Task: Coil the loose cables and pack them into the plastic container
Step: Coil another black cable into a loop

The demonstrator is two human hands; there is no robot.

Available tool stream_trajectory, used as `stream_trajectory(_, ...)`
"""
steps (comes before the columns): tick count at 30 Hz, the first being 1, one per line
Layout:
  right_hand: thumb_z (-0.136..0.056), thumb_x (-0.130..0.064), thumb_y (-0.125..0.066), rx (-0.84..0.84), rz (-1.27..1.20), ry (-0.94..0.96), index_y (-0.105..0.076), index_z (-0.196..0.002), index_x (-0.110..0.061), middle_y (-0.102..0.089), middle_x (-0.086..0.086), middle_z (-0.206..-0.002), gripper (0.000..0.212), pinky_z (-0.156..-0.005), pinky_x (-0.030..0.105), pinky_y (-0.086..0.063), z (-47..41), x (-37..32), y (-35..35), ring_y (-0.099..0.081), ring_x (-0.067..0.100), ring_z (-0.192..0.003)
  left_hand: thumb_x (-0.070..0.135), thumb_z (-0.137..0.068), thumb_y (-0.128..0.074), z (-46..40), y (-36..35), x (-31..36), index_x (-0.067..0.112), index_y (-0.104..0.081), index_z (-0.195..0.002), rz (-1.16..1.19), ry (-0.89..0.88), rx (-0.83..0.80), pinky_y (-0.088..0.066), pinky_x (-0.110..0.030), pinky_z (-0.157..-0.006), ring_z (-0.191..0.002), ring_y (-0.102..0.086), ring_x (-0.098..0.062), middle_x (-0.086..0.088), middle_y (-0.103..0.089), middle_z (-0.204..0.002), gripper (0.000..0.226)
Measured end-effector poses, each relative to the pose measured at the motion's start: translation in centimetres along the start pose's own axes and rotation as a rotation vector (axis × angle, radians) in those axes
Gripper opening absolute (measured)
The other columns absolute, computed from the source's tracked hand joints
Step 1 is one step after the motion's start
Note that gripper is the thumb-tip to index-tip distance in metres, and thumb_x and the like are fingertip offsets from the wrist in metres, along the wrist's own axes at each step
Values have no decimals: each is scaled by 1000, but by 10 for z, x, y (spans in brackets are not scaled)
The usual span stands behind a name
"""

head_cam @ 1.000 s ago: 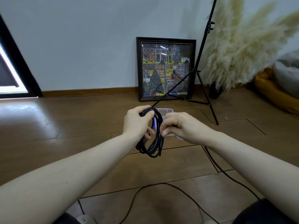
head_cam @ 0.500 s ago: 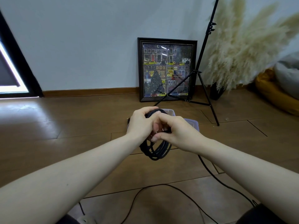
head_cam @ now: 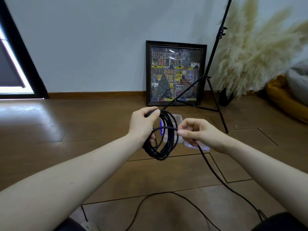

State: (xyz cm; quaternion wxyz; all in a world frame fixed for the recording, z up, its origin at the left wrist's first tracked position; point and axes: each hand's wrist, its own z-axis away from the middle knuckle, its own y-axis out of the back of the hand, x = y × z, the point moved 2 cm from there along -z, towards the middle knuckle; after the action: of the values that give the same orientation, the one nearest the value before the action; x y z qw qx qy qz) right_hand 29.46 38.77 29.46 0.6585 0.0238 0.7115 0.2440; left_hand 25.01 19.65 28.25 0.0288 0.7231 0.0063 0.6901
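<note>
Both hands had parted: left hand (head_cam: 143, 124) gripped the coil (head_cam: 164, 139), right hand (head_cam: 196, 132) fingers pinched cable before the container (head_cam: 178, 119), drawing another loop.

Right hand (head_cam: 198, 132) moved off coil (head_cam: 160, 144), now pinching cable strand apart from left hand (head_cam: 143, 124).

A black cable (head_cam: 164, 140) hangs in several loose loops above the wooden floor, its free length trailing down to the floor on the right. Behind the loops, a clear plastic container (head_cam: 179, 129) sits on the floor, open.
</note>
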Motion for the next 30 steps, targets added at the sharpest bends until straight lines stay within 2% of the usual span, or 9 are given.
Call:
stream_trajectory(3,-81,-29,-67,44,-20,-3,-63,-87,-11,-53,5,-64,19,-54,27,-37,5,8,13,-44,16,-56,24,-100,-58,0,5,0,24,-67,-120,4,7,-4,-42,-25,-37,-33,-46,-15,7,-55,-46,22)
stream_trajectory(8,-80,-29,-68,141,-14,93,-70,-76,-24,-54,-2,-62,7,-49,18,-35,3,1,14,-44,11,-57,20,-99,-59,6,-1,1,19,-65,-124,9,0,-133,-45,-25,-36,-35,-50,-16,1,-64,-58,25)
stream_trajectory(11,-88,-21,-66,181,44,126,-69,-77,-23,-53,-5,-59,12,-49,17,-32,2,-3,16,-41,15,-58,20,-99,-59,6,-4,0,18,-65,-124,34,27,-182,-47,-25,-36,-36,-52,-17,-21,-70,-82,26)
stream_trajectory(13,-91,-12,-64,177,75,138,-68,-79,-18,-53,-8,-58,14,-50,16,-32,1,-4,17,-41,13,-57,21,-99,-60,7,-4,-1,19,-66,-123,24,24,-243,-46,-25,-36,-36,-52,-17,-29,-70,-91,25)
stream_trajectory(14,-92,-8,-62,168,85,141,-68,-80,-15,-54,-9,-57,15,-51,15,-32,1,-5,16,-42,10,-56,22,-99,-60,7,-4,-2,20,-66,-123,20,18,-290,-46,-24,-36,-36,-53,-17,-27,-71,-86,25)
stream_trajectory(16,-93,-1,-59,131,105,142,-67,-81,-10,-56,-12,-55,17,-53,10,-35,2,-5,14,-44,0,-52,22,-100,-59,7,-5,-3,20,-66,-123,14,1,-390,-45,-23,-35,-36,-54,-16,-9,-69,-62,25)
stream_trajectory(18,-94,2,-56,93,133,135,-65,-82,-8,-57,-15,-54,18,-53,7,-36,1,-4,9,-47,-3,-51,23,-100,-58,9,-6,-3,22,-65,-124,2,-12,-452,-45,-22,-35,-37,-56,-15,2,-62,-52,25)
stream_trajectory(23,-94,-6,-60,160,138,140,-62,-80,-13,-57,-16,-56,16,-54,7,-37,-5,-2,-1,-48,-4,-53,31,-98,-61,11,-11,-1,29,-66,-121,-18,-34,-455,-47,-24,-38,-37,-55,-17,-5,-58,-48,23)
stream_trajectory(30,-95,-8,-60,223,85,140,-61,-81,-13,-58,-16,-52,15,-49,7,-36,-8,-3,-7,-48,-4,-48,38,-99,-56,12,-13,-3,22,-63,-129,-38,-41,-455,-43,-23,-35,-30,-42,-13,-3,-47,-42,34)
